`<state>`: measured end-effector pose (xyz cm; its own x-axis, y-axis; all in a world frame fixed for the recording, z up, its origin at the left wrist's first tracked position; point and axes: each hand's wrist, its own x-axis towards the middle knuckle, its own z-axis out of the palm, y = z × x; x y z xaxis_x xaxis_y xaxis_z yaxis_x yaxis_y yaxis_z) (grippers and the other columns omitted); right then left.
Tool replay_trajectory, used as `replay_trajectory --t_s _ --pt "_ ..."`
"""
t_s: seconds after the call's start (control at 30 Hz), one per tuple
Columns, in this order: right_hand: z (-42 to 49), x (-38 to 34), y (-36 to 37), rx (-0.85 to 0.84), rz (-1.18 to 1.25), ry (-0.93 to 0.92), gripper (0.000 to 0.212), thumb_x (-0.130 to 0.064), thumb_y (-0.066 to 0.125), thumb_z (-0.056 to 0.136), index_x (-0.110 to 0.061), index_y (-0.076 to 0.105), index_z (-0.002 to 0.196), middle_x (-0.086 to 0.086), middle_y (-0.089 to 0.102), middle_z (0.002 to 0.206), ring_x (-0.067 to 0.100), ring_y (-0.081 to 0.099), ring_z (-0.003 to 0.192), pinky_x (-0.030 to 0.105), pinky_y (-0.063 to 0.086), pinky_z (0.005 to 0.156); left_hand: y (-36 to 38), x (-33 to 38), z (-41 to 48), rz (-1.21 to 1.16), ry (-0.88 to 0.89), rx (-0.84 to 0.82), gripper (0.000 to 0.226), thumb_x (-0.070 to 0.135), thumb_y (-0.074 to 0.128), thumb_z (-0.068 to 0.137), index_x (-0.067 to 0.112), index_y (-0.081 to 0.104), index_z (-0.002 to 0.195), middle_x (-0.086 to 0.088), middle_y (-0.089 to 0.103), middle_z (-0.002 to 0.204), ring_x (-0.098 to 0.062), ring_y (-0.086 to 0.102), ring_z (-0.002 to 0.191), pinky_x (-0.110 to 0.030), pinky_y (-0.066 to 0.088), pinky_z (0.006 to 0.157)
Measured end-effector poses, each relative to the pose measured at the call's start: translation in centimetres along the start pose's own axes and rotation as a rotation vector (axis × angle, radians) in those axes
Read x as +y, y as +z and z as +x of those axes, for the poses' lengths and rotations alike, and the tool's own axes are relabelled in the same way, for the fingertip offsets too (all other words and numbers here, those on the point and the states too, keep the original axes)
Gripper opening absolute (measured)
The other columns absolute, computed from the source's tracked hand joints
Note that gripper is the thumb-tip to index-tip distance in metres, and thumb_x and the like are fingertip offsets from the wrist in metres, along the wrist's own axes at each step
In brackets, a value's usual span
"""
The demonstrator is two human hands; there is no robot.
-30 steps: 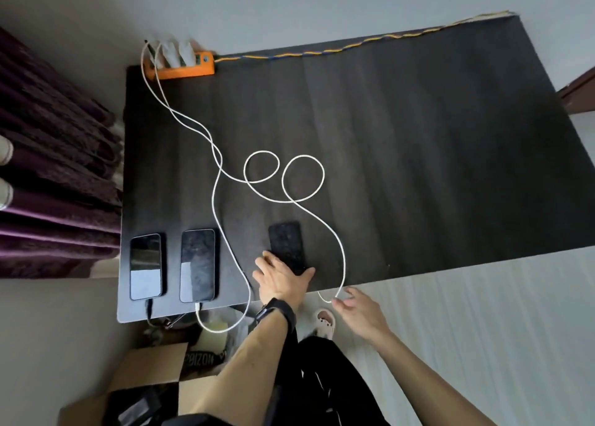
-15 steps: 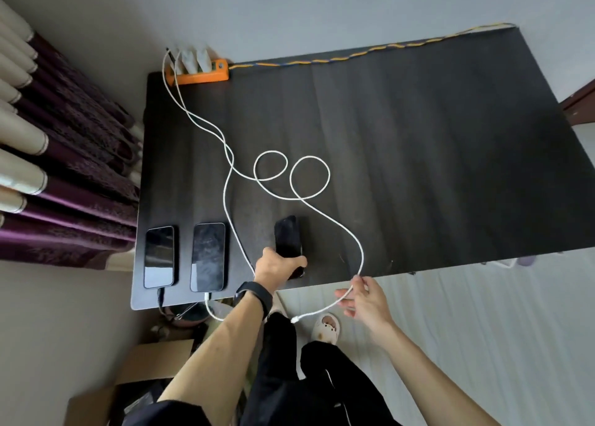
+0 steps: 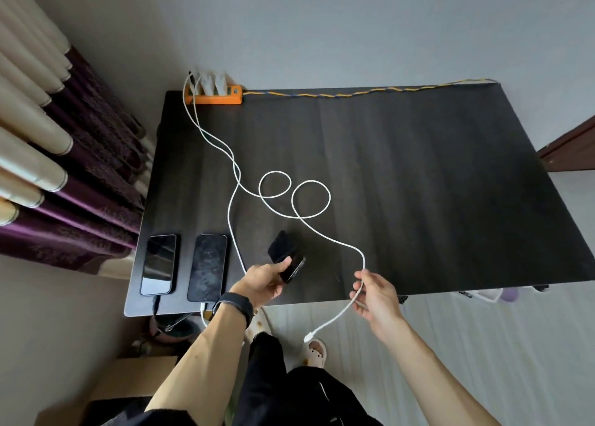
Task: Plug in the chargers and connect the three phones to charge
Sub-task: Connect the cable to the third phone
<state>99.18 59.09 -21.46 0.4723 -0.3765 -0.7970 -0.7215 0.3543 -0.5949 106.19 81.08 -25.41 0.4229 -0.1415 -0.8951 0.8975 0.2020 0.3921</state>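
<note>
My left hand [image 3: 263, 283] grips the third phone [image 3: 287, 256], dark, lifted off the black table [image 3: 434, 184] and tilted. My right hand [image 3: 375, 293] pinches a white cable [image 3: 310, 200] near its free end; the plug [image 3: 307, 338] dangles below the table's front edge. The cable runs in two loops back to an orange power strip [image 3: 219, 97] with white chargers at the far left corner. Two phones [image 3: 159, 264] [image 3: 207, 267] lie flat at the near left, each with a cable at its bottom end.
Purple and cream curtains [image 3: 64, 168] hang at the left. A twisted yellow-blue cord [image 3: 370, 92] runs along the table's back edge. A cardboard box [image 3: 128, 383] and clutter sit on the floor under the near left corner. My legs and slippers are below.
My left hand has picked the third phone up off the table and tilted it. My right hand has slid along the white cable, whose plug now hangs lower.
</note>
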Motion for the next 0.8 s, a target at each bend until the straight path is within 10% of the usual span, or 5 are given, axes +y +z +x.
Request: replay_trajectory --t_s 0.2,0.57,0.8 --pt "-0.5 -0.2 0.8 0.004 0.003 -0.004 0.019 -0.024 0.055 0.102 -0.013 0.068 0.094 0.003 0.064 0.076 0.018 0.061 0.069 0.03 0.051 0.063 -1.0 0.5 0.0 0.008 0.05 0.052 0.016 0.01 0.072 0.086 0.007 0.058 0.078 -0.003 0.052 0.059 -0.011 0.047 0.045 -0.019 0.043 0.042" --pt "-0.9 -3.4 0.3 -0.019 0.457 0.118 0.018 -0.018 0.053 0.103 -0.006 0.062 0.092 0.006 0.063 0.088 0.018 0.061 0.08 0.034 0.053 0.08 -1.6 -2.4 -5.1 -0.141 -0.057 -0.194 0.028 0.033 0.064 0.092 0.01 0.07 0.107 -0.012 0.069 0.113 -0.032 0.062 0.113 -0.036 0.049 0.094" --pt "-1.0 -3.0 -0.3 -0.05 0.502 0.131 0.019 -0.017 0.053 0.103 -0.004 0.062 0.091 0.007 0.063 0.09 0.017 0.062 0.08 0.034 0.051 0.086 1.0 -2.2 -6.1 -0.325 0.016 -0.15 0.03 0.017 0.064 0.094 -0.005 0.063 0.114 -0.02 0.073 0.098 -0.028 0.071 0.09 -0.027 0.061 0.066"
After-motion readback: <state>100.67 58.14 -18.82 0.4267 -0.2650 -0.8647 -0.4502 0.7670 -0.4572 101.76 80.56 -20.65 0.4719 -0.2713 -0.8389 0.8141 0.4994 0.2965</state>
